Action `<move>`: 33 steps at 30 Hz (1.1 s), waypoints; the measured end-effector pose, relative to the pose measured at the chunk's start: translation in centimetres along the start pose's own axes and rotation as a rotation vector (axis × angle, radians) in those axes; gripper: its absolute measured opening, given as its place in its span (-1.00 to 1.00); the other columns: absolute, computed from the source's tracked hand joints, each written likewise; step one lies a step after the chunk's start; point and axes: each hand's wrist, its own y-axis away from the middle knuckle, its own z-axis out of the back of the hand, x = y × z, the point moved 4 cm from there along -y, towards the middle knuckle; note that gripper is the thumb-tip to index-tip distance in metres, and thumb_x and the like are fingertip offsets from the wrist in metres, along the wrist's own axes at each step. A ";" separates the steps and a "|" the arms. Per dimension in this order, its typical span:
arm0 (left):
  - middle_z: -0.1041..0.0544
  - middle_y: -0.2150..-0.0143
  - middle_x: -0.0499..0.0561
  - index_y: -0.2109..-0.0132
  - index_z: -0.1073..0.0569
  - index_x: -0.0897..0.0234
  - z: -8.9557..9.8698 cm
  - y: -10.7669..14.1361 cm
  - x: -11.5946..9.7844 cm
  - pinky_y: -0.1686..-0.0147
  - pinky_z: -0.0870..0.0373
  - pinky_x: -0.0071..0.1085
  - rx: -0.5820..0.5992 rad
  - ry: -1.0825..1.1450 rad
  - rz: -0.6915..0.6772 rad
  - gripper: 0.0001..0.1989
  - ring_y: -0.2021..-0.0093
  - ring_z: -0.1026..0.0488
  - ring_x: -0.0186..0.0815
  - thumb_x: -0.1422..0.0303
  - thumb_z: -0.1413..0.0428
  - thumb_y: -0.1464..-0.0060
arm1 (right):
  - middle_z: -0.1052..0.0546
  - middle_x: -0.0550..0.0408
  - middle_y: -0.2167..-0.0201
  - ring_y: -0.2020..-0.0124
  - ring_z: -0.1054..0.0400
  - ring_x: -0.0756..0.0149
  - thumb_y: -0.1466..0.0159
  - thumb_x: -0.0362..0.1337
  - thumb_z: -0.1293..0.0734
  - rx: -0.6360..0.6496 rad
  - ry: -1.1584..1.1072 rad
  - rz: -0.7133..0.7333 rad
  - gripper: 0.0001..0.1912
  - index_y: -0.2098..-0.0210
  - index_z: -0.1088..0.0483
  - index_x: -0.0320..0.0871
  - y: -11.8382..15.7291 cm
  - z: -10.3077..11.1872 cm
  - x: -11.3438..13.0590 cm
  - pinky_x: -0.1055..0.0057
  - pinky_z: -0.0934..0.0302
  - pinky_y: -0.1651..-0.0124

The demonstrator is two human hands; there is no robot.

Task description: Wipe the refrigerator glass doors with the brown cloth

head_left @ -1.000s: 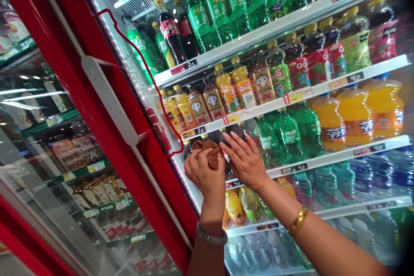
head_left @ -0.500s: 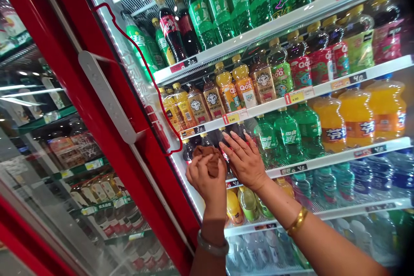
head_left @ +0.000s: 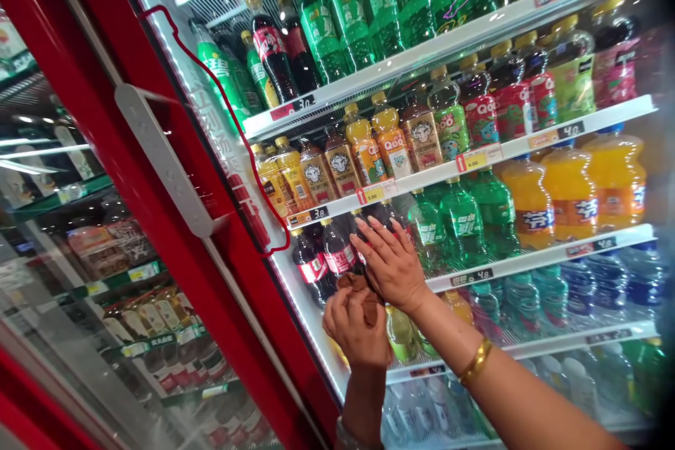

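Observation:
My left hand [head_left: 358,330] is closed around a crumpled brown cloth [head_left: 372,306], its fingers curled over it. It is low in front of the cooler's glass, beside the wrist of my right hand. My right hand [head_left: 393,264] lies flat with fingers stretched, apparently against the glass door [head_left: 337,221], and holds nothing. Behind the hands stand dark cola bottles [head_left: 311,267] with red labels, partly hidden by my fingers. Green soda bottles [head_left: 464,221] show to the right of my right hand.
A red door frame [head_left: 174,211] with a long grey handle [head_left: 163,158] runs diagonally on the left. White shelves [head_left: 527,239] carry several rows of bottled drinks. A red curved line [head_left: 240,130] crosses the glass edge. Another cooler [head_left: 79,260] stands farther left.
My left hand has moved down and slightly right with the cloth, uncovering cola bottles. My right hand stays nearly in place, while the view has shifted slightly.

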 end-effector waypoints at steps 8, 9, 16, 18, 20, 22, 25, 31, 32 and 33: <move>-0.51 0.00 0.08 0.09 -0.53 0.17 0.0 -6.2 0.0 -0.25 -0.28 -0.01 -0.142 0.019 0.000 -0.82 -0.14 -0.40 -0.07 0.40 -0.27 -0.14 | -0.27 0.03 -0.44 -0.56 0.08 0.25 -0.43 -0.32 -0.24 0.010 0.006 -0.004 -0.50 -0.35 -0.31 -0.10 0.1 -0.2 0.1 0.03 0.26 -0.62; -0.51 0.02 0.08 0.09 -0.53 0.17 -0.1 -4.9 -0.1 -0.24 -0.29 -0.02 -0.128 0.016 -0.016 -0.82 -0.13 -0.40 -0.07 0.41 -0.26 -0.14 | -0.27 0.03 -0.45 -0.56 0.07 0.24 -0.43 -0.32 -0.23 0.012 0.002 -0.002 -0.50 -0.35 -0.31 -0.10 0.1 -0.2 0.1 0.02 0.25 -0.62; -0.55 0.05 0.12 0.14 -0.57 0.19 -0.4 4.4 0.0 -0.19 -0.31 -0.02 0.020 0.043 -0.096 -0.85 -0.12 -0.41 -0.01 0.44 -0.27 -0.11 | -0.26 0.00 -0.45 -0.57 0.10 0.21 -0.38 -0.36 -0.25 0.035 -0.004 0.003 -0.46 -0.34 -0.31 -0.13 0.1 -0.1 0.0 0.01 0.29 -0.62; -0.56 0.03 0.10 0.14 -0.57 0.16 -0.1 2.7 0.5 -0.21 -0.30 0.00 0.041 0.041 -0.067 -0.86 -0.13 -0.42 -0.02 0.43 -0.27 -0.13 | -0.26 -0.01 -0.45 -0.57 0.11 0.20 -0.39 -0.34 -0.25 0.030 -0.006 0.007 -0.47 -0.34 -0.31 -0.14 0.0 0.0 0.0 0.00 0.27 -0.62; -0.56 -0.01 0.09 0.13 -0.57 0.13 0.5 -1.1 1.2 -0.23 -0.30 0.01 -0.004 0.029 -0.018 -0.86 -0.15 -0.43 -0.04 0.40 -0.25 -0.15 | -0.27 -0.03 -0.44 -0.57 0.11 0.20 -0.40 -0.31 -0.24 0.027 -0.005 0.011 -0.47 -0.35 -0.30 -0.14 0.0 0.1 0.1 -0.01 0.25 -0.62; -0.57 0.00 0.09 0.10 -0.55 0.14 1.0 -5.3 1.7 -0.26 -0.30 0.01 -0.116 0.034 0.019 -0.85 -0.19 -0.43 -0.04 0.34 -0.26 -0.16 | -0.27 -0.02 -0.45 -0.57 0.11 0.21 -0.40 -0.31 -0.25 0.025 -0.001 0.012 -0.46 -0.36 -0.29 -0.13 0.0 0.1 0.1 -0.01 0.25 -0.62; -0.59 -0.06 0.10 0.10 -0.54 0.16 1.0 -9.0 1.7 -0.29 -0.29 -0.01 -0.172 0.062 -0.006 -0.85 -0.25 -0.42 -0.05 0.33 -0.27 -0.16 | -0.26 0.01 -0.45 -0.57 0.13 0.22 -0.40 -0.31 -0.26 0.023 0.007 0.010 -0.45 -0.37 -0.28 -0.12 0.0 0.1 0.1 0.01 0.26 -0.62; -0.60 0.01 0.08 0.09 -0.54 0.13 -0.3 -0.9 0.8 -0.22 -0.28 -0.05 -0.069 0.009 -0.120 -0.82 -0.12 -0.47 -0.08 0.41 -0.25 -0.15 | -0.28 -0.01 -0.44 -0.56 0.07 0.21 -0.40 -0.32 -0.25 0.013 0.002 0.008 -0.49 -0.34 -0.32 -0.13 0.1 -0.1 0.1 0.01 0.26 -0.62; -0.60 0.04 0.08 0.09 -0.54 0.13 -0.4 1.0 0.7 -0.20 -0.27 -0.06 -0.057 0.002 -0.142 -0.82 -0.11 -0.47 -0.07 0.42 -0.25 -0.14 | -0.28 0.00 -0.44 -0.56 0.07 0.21 -0.40 -0.34 -0.24 0.015 -0.001 0.006 -0.48 -0.34 -0.31 -0.12 0.1 -0.1 0.1 0.02 0.26 -0.62; -0.60 0.05 0.09 0.10 -0.54 0.14 -0.4 2.6 0.6 -0.20 -0.27 -0.06 -0.034 0.006 -0.157 -0.81 -0.09 -0.46 -0.07 0.44 -0.25 -0.12 | -0.28 0.01 -0.44 -0.56 0.07 0.22 -0.39 -0.35 -0.24 0.019 -0.004 0.002 -0.46 -0.35 -0.30 -0.11 0.1 -0.1 0.1 0.01 0.25 -0.62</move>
